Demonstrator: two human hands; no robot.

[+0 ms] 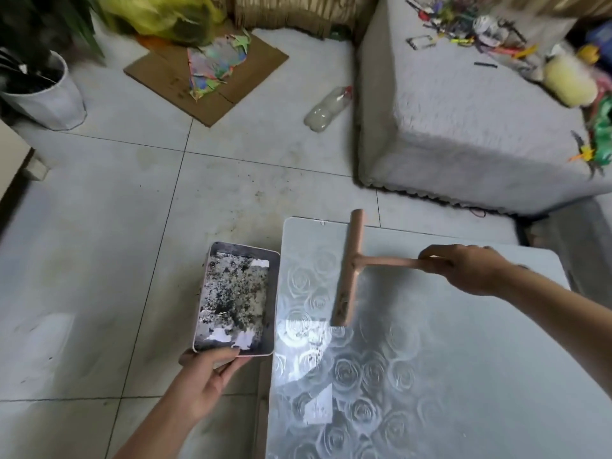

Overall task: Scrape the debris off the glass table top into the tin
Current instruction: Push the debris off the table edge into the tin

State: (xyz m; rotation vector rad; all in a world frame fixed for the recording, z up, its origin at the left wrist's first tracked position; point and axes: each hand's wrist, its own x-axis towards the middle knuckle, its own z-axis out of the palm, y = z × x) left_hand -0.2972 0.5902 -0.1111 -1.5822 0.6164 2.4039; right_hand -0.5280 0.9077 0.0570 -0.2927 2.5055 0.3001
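Glass table top [463, 342] above tiled floor [132, 193]

pale tiled floor [231, 180], scuffed and speckled; grey fuzzy-covered seat [463, 127] stands on it, clear bottle [326, 109] lying just left of the seat, cardboard sheet [159, 71] further left, white planter [49, 101] farthest left.

Soft even light, white glare on the glass table top [463, 359], blur and bending at the edges.
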